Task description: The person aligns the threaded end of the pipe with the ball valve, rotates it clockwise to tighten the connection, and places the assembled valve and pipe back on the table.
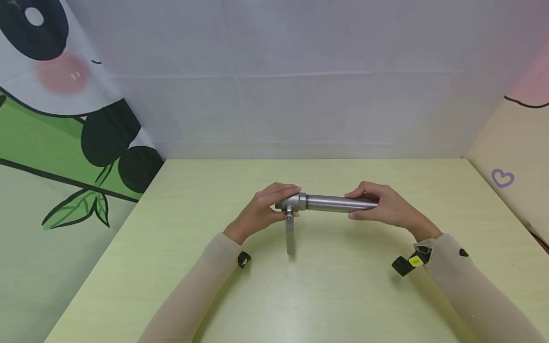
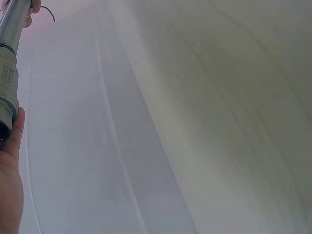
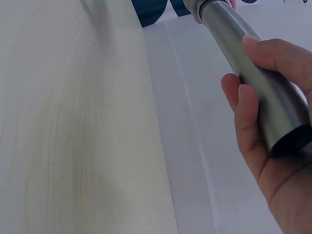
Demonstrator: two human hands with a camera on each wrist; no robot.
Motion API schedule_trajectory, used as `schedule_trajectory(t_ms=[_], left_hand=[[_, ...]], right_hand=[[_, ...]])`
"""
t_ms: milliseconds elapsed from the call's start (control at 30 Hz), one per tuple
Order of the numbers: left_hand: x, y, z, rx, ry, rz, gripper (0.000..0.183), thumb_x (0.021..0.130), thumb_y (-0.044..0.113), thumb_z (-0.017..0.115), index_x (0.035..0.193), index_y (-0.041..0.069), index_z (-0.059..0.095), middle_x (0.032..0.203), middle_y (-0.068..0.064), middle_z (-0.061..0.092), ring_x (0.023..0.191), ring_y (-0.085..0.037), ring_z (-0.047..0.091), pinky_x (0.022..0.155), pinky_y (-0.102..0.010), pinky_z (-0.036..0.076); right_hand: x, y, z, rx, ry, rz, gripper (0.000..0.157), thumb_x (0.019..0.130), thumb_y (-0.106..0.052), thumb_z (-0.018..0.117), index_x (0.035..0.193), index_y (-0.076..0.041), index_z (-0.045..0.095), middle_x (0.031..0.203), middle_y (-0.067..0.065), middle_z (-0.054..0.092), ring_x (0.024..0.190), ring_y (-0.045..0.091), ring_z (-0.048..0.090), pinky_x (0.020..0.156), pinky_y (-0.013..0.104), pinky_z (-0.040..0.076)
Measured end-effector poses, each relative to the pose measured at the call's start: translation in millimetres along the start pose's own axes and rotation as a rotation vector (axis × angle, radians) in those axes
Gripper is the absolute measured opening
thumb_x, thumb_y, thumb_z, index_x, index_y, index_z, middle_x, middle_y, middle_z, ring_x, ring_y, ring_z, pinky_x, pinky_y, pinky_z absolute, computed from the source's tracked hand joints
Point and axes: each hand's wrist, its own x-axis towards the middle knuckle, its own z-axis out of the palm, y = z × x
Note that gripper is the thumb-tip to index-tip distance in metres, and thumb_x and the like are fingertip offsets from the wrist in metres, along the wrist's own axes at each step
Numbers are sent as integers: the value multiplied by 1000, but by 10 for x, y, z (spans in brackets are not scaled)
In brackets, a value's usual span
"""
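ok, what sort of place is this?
Probably a screened-off indoor work or recording spot: a pale wood-look tabletop, a creased light backdrop behind it, and a cartoon-printed side panel at left.

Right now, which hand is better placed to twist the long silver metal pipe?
The right hand, probably: it grasps the pipe near its free end; the left hand grips the levered silver metal fitting at the other end.

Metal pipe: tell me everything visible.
The pipe is a straight, silvery, smooth-looking metal tube with a dark end at right and thread-like rings where it meets the valve at left. It is crosswise, apparently off the table. The right hand grips its right part; the left hand holds the valve.
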Motion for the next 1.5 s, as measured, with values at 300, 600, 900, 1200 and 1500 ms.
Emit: schedule_trajectory(t_ms=[300, 600, 900, 1200, 1500], left_hand=[[-2, -8, 6, 0, 10, 11, 57, 73, 7, 82, 126, 3, 60, 122, -10, 62, 111, -21, 60, 89, -25, 54], [-10, -10, 16, 7, 20, 7, 57, 73, 6, 82, 126, 3, 60, 123, -10, 62, 111, -21, 59, 90, -24, 54], [-8, 5, 9, 16, 23, 4, 57, 73, 6, 83, 125, 3, 60, 123, -10, 62, 111, -22, 60, 92, -24, 53], [-6, 7, 14, 13, 27, -1, 56, 73, 5, 82, 125, 2, 60, 123, -10, 62, 110, -21, 60, 90, -24, 54], [-21, -11, 27, 25, 31, 1, 57, 73, 5, 82, 125, 2, 60, 122, -10, 62, 109, -21, 60, 89, -24, 55]], right_hand=[[1, 2, -50, -16, -20, 10, 35, 84, -19, 76, 117, -16, 68, 97, 3, 64, 71, 17, 57, 58, 27, 50], [7, -12, -56, -4, -13, 82, 34, 87, -26, 73, 119, -17, 67, 98, 6, 69, 81, 27, 64, 65, 28, 52], [14, -10, -62, 23, -26, 87, 33, 92, -25, 66, 122, -12, 66, 96, 9, 70, 83, 33, 66, 67, 30, 54], [38, -22, -50, 61, -59, 67, 29, 95, -23, 62, 121, -10, 64, 87, 15, 64, 70, 23, 60, 57, 36, 54], [67, -22, -22, 63, -63, 84, 33, 88, -24, 72, 119, -16, 64, 103, 10, 64, 83, 24, 62, 70, 31, 54]])
